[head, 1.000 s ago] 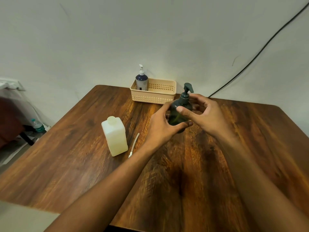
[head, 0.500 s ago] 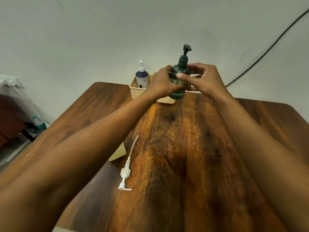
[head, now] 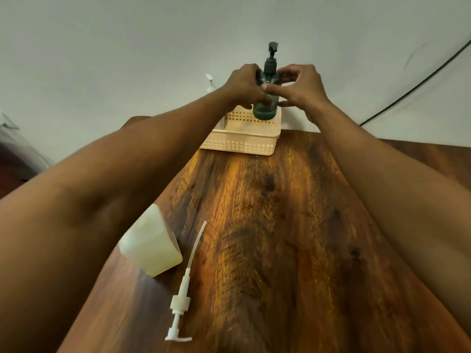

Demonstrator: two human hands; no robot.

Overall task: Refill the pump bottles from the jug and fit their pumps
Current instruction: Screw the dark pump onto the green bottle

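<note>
1. Gripping from both sides, the left hand [head: 243,84] and right hand [head: 302,89] are clenched around the dark green pump bottle [head: 266,98], which is held upright above the cream basket [head: 239,143].
2. The bottle body is enclosed between the fingers [head: 271,87]; its dark pump [head: 270,59] is left clear at 12 o'clock.
3. On the bench [head: 280,238], the jug [head: 150,248] and a loose white pump [head: 182,299] are seen at 7 o'clock from the basket, just beside each other.

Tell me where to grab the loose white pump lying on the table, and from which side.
Pinch the white pump at its ribbed collar, coming straight down from above. It lies flat on the table; the collar is its thickest part, while the tube is thin and curved.
</note>
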